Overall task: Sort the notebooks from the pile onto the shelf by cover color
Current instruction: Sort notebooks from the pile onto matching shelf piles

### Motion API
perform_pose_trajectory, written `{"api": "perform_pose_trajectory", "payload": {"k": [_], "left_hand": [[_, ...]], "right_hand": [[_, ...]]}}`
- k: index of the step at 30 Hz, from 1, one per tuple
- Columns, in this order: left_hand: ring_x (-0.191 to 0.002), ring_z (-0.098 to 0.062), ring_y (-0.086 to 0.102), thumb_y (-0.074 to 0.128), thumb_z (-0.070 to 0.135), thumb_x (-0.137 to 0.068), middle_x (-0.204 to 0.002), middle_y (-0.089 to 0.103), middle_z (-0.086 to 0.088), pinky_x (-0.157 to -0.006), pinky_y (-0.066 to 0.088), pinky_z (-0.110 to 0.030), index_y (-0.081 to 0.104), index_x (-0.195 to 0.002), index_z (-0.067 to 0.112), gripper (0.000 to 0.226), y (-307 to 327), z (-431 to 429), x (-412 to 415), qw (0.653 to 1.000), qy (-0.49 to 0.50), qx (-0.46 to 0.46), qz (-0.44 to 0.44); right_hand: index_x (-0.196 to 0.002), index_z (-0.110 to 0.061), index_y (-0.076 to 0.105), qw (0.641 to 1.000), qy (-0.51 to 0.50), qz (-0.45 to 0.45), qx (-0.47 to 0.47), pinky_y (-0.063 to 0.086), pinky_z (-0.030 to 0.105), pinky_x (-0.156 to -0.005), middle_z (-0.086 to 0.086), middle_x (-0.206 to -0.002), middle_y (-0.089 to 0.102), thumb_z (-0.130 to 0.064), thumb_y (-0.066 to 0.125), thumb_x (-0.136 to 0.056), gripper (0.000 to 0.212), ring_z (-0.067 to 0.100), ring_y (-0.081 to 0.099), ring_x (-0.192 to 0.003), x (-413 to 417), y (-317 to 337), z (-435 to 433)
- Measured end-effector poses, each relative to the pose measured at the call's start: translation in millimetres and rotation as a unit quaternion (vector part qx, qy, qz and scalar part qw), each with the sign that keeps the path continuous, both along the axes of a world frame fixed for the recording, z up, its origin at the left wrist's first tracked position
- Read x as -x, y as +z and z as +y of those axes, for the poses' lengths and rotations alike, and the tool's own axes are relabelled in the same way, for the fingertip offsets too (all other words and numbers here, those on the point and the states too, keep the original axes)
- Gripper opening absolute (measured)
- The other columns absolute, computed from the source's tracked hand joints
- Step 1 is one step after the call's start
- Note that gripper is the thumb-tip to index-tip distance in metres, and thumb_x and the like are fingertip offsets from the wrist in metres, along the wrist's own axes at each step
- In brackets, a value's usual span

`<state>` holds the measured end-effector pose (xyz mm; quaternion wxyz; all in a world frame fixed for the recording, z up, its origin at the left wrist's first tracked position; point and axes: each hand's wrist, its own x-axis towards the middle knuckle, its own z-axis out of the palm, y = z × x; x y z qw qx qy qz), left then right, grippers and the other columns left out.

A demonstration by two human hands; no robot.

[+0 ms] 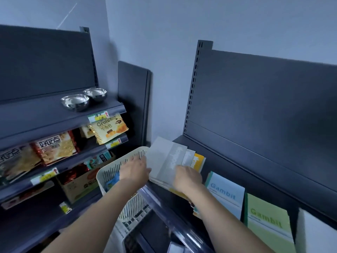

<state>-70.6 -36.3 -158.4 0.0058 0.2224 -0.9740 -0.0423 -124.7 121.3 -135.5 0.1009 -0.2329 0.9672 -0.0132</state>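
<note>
Dark grey metal shop shelf [228, 161] against pale wall, corner spot. Pile of thin notebooks [184, 161] lying at its left end, grey covers on top, one yellow cover [198, 159] peeking out behind. Left hand [135, 170] gripping left edge of top grey notebook [160, 157], which is tilted up. Right hand [187, 177] flat on pile, fingers spread, not gripping far as I can see. Light blue "Gambit" notebook [226, 194] and green "Gambit" notebook [268, 218] leaning upright further right, side by side. Cream slotted plastic basket [116, 167] just left of pile. Two steel bowls [83, 99] on neighbouring snack shelf.
</note>
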Motion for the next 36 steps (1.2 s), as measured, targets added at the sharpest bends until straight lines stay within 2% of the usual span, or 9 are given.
{"api": "perform_pose_trajectory", "payload": {"k": [6, 10, 16, 18, 22, 25, 28, 32, 36], "left_hand": [[-0.111, -0.026, 0.055, 0.062, 0.052, -0.083, -0.119, 0.060, -0.005, -0.092, 0.047, -0.041, 0.043, -0.126, 0.018, 0.058, -12.8, -22.1, 27.8, 0.984, 0.060, -0.161, 0.043], [-0.102, -0.027, 0.059, 0.077, 0.024, -0.075, -0.111, 0.062, -0.006, -0.084, 0.051, -0.038, 0.045, -0.125, 0.015, 0.060, -7.0, -32.7, 35.8, 0.946, 0.070, -0.289, 0.125], [-0.083, -0.023, 0.063, 0.067, 0.015, -0.086, -0.098, 0.068, -0.006, -0.073, 0.052, -0.032, 0.062, -0.108, 0.010, 0.023, -5.8, -48.2, 37.8, 0.877, 0.115, -0.429, 0.183], [-0.079, -0.021, 0.064, 0.062, 0.012, -0.090, -0.094, 0.068, -0.006, -0.072, 0.053, -0.033, 0.064, -0.106, 0.011, 0.016, -1.5, -50.6, 36.3, 0.840, 0.105, -0.478, 0.234], [-0.078, -0.018, 0.065, 0.060, 0.011, -0.093, -0.090, 0.068, -0.003, -0.068, 0.055, -0.035, 0.061, -0.104, 0.013, 0.011, 9.8, -48.6, 28.9, 0.721, 0.100, -0.620, 0.293], [-0.073, -0.014, 0.066, 0.058, 0.009, -0.094, -0.087, 0.069, -0.001, -0.055, 0.055, -0.024, 0.060, -0.101, 0.013, 0.009, 17.5, -44.1, 24.7, 0.667, 0.101, -0.666, 0.318], [-0.066, -0.008, 0.068, 0.058, 0.007, -0.094, -0.082, 0.071, 0.003, -0.052, 0.053, -0.018, 0.062, -0.095, 0.014, 0.008, 24.8, -34.9, 21.5, 0.656, 0.078, -0.682, 0.314], [-0.075, -0.019, 0.067, 0.058, 0.008, -0.093, -0.088, 0.072, -0.003, -0.061, 0.055, -0.029, 0.065, -0.095, 0.012, 0.008, 28.5, -14.9, 17.7, 0.673, 0.030, -0.678, 0.294], [-0.068, -0.020, 0.057, 0.056, 0.007, -0.094, -0.086, 0.066, -0.004, -0.042, 0.048, -0.023, 0.063, -0.105, 0.009, 0.013, 27.2, 12.9, 12.4, 0.689, 0.004, -0.669, 0.279]], "right_hand": [[-0.114, -0.017, 0.056, 0.994, -0.051, -0.019, 0.092, 0.036, 0.038, -0.081, 0.007, -0.119, 0.060, -0.014, 0.042, -0.092, 0.027, 0.030, 0.052, -0.114, 10.6, -9.1, -18.3], [-0.132, -0.023, 0.052, 0.978, -0.110, -0.048, 0.173, 0.034, 0.040, -0.098, 0.002, -0.133, 0.054, -0.019, 0.036, -0.099, 0.037, 0.028, 0.042, -0.125, 12.0, -12.8, -26.6], [-0.136, -0.017, 0.044, 0.958, -0.168, -0.049, 0.228, 0.038, 0.038, -0.099, 0.003, -0.134, 0.052, -0.020, 0.037, -0.099, 0.037, 0.026, 0.040, -0.128, 11.0, -18.3, -42.6], [-0.139, -0.015, 0.039, 0.946, -0.201, -0.043, 0.251, 0.037, 0.039, -0.102, 0.005, -0.136, 0.050, -0.023, 0.038, -0.100, 0.040, 0.026, 0.040, -0.129, 10.6, -18.5, -46.3], [-0.147, -0.018, 0.030, 0.884, -0.262, -0.068, 0.380, 0.040, 0.042, -0.103, 0.006, -0.137, 0.049, -0.030, 0.036, -0.102, 0.047, 0.027, 0.046, -0.126, 10.8, -18.4, -51.4], [-0.111, -0.017, 0.053, 0.809, -0.284, -0.103, 0.504, 0.047, 0.037, -0.079, 0.004, -0.103, 0.062, -0.030, 0.036, -0.099, 0.024, 0.019, 0.057, -0.086, 7.3, -9.6, -48.2], [-0.090, -0.020, 0.057, 0.767, -0.283, -0.069, 0.572, 0.048, 0.035, -0.069, 0.003, -0.088, 0.064, -0.026, 0.042, -0.097, 0.018, 0.019, 0.060, -0.078, -2.6, 0.0, -36.4], [-0.081, -0.022, 0.054, 0.751, -0.287, 0.076, 0.590, 0.043, 0.033, -0.060, -0.007, -0.067, 0.056, -0.024, 0.047, -0.097, 0.018, 0.014, 0.052, -0.063, -21.9, 6.0, -10.0], [-0.073, -0.019, 0.047, 0.705, -0.338, 0.188, 0.594, 0.038, 0.030, -0.059, -0.005, -0.062, 0.047, -0.022, 0.048, -0.099, 0.026, 0.012, 0.042, -0.058, -46.8, 10.6, 36.4]]}}
